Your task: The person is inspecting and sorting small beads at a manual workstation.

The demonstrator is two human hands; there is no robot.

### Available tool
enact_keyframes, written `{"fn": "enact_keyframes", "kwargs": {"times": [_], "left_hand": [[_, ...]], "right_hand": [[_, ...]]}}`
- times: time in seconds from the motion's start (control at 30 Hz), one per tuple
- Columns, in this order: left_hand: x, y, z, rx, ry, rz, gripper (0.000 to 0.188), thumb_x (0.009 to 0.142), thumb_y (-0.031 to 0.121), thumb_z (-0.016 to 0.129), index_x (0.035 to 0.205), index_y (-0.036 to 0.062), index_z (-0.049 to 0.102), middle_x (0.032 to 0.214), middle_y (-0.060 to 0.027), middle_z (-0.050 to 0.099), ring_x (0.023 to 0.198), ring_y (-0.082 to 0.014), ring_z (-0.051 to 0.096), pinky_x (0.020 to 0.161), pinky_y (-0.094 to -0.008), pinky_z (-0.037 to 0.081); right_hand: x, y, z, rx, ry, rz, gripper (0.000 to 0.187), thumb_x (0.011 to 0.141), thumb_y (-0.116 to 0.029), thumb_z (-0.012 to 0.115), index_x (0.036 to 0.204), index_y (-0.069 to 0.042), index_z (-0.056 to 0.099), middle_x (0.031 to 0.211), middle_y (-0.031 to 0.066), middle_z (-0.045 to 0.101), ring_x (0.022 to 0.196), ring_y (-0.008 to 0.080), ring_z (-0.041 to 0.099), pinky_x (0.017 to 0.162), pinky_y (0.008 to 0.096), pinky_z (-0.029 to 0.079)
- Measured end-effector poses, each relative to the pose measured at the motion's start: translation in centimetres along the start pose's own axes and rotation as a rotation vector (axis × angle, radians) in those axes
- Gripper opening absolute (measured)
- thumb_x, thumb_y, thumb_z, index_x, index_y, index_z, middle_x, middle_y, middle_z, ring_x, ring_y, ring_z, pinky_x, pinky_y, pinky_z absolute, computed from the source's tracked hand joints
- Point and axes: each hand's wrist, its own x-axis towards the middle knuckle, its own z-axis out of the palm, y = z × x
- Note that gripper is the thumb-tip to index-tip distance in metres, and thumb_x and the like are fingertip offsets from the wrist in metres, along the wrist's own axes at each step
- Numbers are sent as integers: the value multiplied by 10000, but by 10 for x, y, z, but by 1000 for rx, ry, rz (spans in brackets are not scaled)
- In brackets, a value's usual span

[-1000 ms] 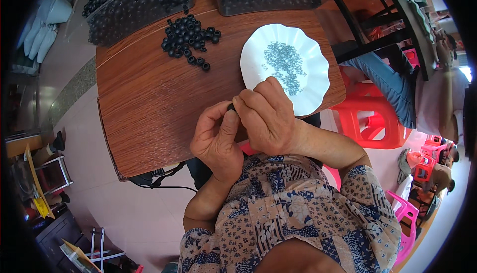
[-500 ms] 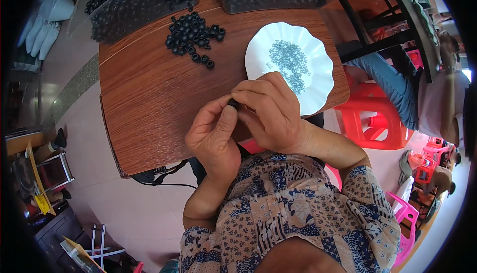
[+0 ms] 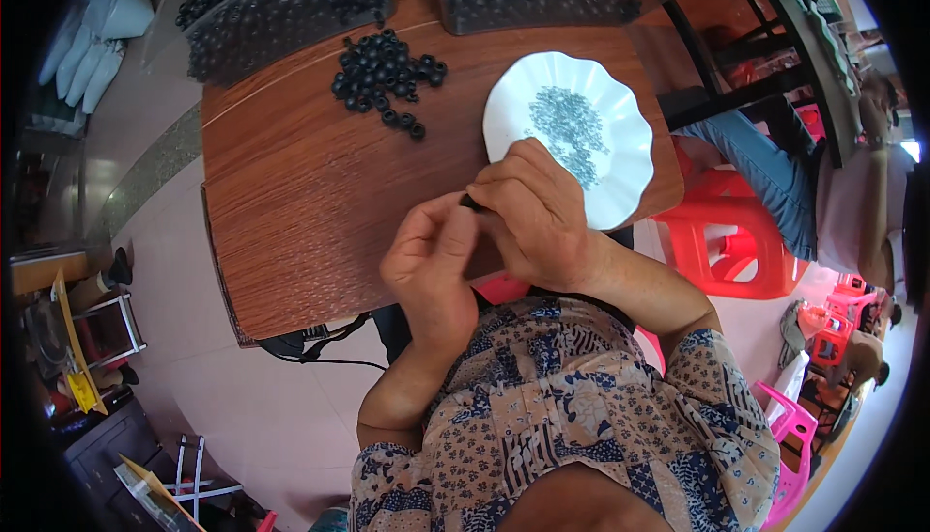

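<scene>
**While the left hand [image 3: 431,263] pinches a small dark piece [image 3: 470,202], the right hand [image 3: 539,214] meets it at mid-frame**

Seen from the head, the small dark piece sits just above the centre of the frame, mostly covered by fingertips; the left hand grips it between thumb and forefinger, the thumb somewhat blurred; the right hand comes in from the right with its fingers curled and its tips against the same spot, though whether they too grip the piece, or something finer, one cannot tell.

Beyond the hands, right of centre, a white plate [image 3: 630,149] with a scalloped rim bears a spread of tiny greyish bits [image 3: 567,125], the right hand overlapping its lower left edge; toward the upper left of centre, a loose heap of black beads [image 3: 381,77] lies on the brown wooden table [image 3: 291,227]; along the top edge stand two clear bins, the left bin [image 3: 295,23] and the right bin [image 3: 542,4], both holding similar dark beads; a red stool [image 3: 728,222] shows at the right.
</scene>
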Motion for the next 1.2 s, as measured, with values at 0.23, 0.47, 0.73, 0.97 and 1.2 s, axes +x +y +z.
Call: {"fn": "enact_keyframes", "kwargs": {"times": [0.23, 0.47, 0.73, 0.97, 1.2], "left_hand": [[16, 15, -18, 158, -84, 58, 145, 853, 62, 661, 971, -7, 614, 871, 11, 608, 785, -48, 541, 714, -181, 445], [134, 90, -19, 793, 70, 722, 155, 754, 59, 692, 885, -10, 648, 811, -26, 605, 728, -99, 537, 674, -244, 460], [261, 150, -35, 1587, 324, 1142, 315, 764, 144, 691, 1077, 123, 671, 836, -69, 661, 730, -205, 610, 699, -308, 484], [157, 78, -25, 1339, -265, 1113, 170, 715, 42, 692, 882, 76, 685, 813, -86, 627, 807, -254, 597, 729, -357, 481], [110, 19, -42, 1424, -440, 1005, 246, 658, 28, 723, 894, 56, 661, 744, -62, 549, 693, -228, 546, 574, -348, 460]], "right_hand": [[6, -13, -2, -14, -7, -23, 429, 596, 64, 692, 1008, 53, 572, 941, 180, 605, 710, 300, 555, 603, 344, 449], [3, -7, -28, -25, -15, 82, 384, 632, 80, 704, 993, 44, 578, 900, 169, 623, 696, 308, 555, 594, 357, 438], [-5, -2, -41, -44, -67, 118, 315, 649, 87, 688, 943, 39, 583, 825, 158, 610, 647, 288, 533, 549, 342, 422], [-15, 8, -46, -51, -70, 143, 292, 653, 107, 684, 920, 43, 587, 809, 155, 610, 646, 277, 539, 544, 334, 426], [-14, -1, -40, -11, -61, 95, 257, 654, 100, 690, 886, 43, 596, 790, 152, 605, 616, 271, 526, 525, 337, 420]]}}
